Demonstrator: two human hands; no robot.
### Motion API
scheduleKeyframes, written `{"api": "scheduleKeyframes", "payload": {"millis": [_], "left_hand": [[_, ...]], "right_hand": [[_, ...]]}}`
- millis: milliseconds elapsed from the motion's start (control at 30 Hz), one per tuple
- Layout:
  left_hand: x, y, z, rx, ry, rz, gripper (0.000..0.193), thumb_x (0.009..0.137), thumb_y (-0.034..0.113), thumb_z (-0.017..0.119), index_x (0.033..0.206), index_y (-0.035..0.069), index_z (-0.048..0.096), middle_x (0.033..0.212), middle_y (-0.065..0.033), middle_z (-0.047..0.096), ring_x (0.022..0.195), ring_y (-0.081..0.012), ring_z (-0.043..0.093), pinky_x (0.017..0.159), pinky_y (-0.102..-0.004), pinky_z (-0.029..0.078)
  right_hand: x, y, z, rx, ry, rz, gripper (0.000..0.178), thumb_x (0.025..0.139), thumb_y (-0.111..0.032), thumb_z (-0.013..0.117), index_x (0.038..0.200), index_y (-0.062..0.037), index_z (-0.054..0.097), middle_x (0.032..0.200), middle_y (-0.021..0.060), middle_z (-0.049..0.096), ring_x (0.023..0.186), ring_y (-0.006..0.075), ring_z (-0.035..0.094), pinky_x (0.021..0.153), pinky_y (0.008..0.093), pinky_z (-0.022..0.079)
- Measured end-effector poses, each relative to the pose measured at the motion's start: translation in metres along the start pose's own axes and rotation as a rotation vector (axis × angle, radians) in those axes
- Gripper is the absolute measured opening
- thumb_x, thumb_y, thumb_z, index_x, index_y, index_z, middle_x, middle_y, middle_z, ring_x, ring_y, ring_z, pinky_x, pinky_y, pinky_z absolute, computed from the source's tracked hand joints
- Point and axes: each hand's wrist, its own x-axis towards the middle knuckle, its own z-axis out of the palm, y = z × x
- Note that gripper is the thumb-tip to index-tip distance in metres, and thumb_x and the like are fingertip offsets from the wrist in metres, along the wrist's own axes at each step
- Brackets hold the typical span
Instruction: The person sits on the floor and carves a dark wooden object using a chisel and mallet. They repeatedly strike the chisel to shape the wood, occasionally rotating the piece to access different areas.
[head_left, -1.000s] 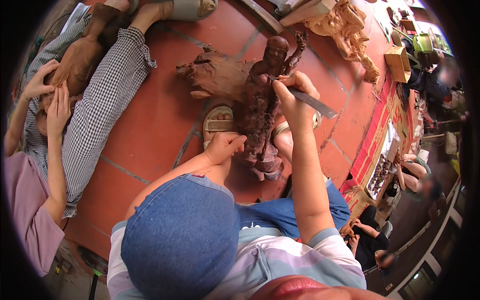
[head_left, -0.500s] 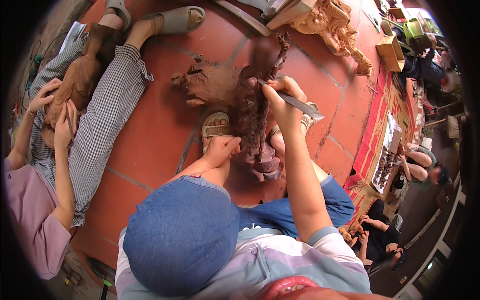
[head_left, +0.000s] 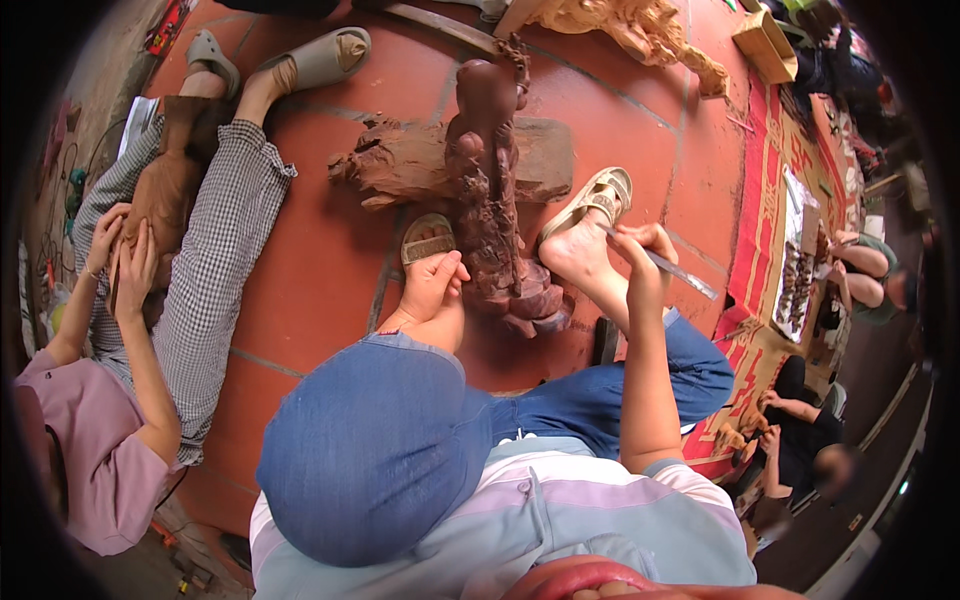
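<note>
A dark reddish-brown carved wooden figure (head_left: pixel 480 190) with a long staff stands between my feet, leaning over a rough log (head_left: pixel 550 160) on the floor. My right hand (head_left: pixel 647 255) is closed around a flat metal carving chisel (head_left: pixel 680 275), held to the right of the figure and apart from it, above my sandalled foot (head_left: pixel 585 245). Beside the figure's lower left side is my left hand (head_left: pixel 432 285), its fingers curled in and nothing visible in them. Whether it touches the wood I cannot tell.
On the left, a co-worker in checked trousers (head_left: pixel 215 280) holds a brown wooden carving (head_left: pixel 160 195) across the lap. A pale wooden carving (head_left: pixel 620 35) lies at the far side. Red patterned mats (head_left: pixel 755 210) and more seated people are at the right.
My right hand with the chisel has drawn away from the figure, to the right and nearer me. My left hand has shifted slightly back from the wood. The figure now appears more upright.
</note>
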Motion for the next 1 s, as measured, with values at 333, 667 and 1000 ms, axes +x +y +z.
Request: {"api": "scheduleKeyframes", "payload": {"millis": [333,667,1000], "left_hand": [[-0.093,-0.028,-0.099,0.070,0.029,-0.477,0.042,0.105,0.040,0.044,0.113,0.003,0.064,0.087,-0.0042,0.066,0.073,-0.0099,0.059,0.067,-0.0259,0.049],[-0.191,0.030,-0.086,0.209,0.513,-0.136,0.042,0.105,0.039,0.043,0.121,0.003,0.060,0.098,-0.0070,0.065,0.084,-0.0126,0.060,0.076,-0.0281,0.050],[-0.272,0.097,-0.049,0.226,0.692,0.547,0.044,0.105,0.038,0.043,0.128,0.003,0.056,0.108,-0.0098,0.065,0.095,-0.0154,0.062,0.084,-0.0304,0.051]], "right_hand": [[-0.119,0.057,-0.046,-0.067,-0.105,0.090,0.018,0.076,0.000,0.071,0.068,-0.0021,0.055,0.073,0.0048,0.061,0.078,0.0129,0.063,0.071,0.0267,0.049],[-0.137,0.063,-0.044,0.030,-0.218,-0.165,0.015,0.071,-0.002,0.068,0.070,0.0004,0.053,0.075,0.0088,0.062,0.074,0.0168,0.062,0.067,0.0307,0.048],[-0.162,0.047,-0.059,0.087,-0.247,-0.159,0.017,0.076,-0.001,0.073,0.072,-0.0025,0.056,0.078,0.0044,0.064,0.085,0.0115,0.063,0.077,0.0257,0.048]]}}
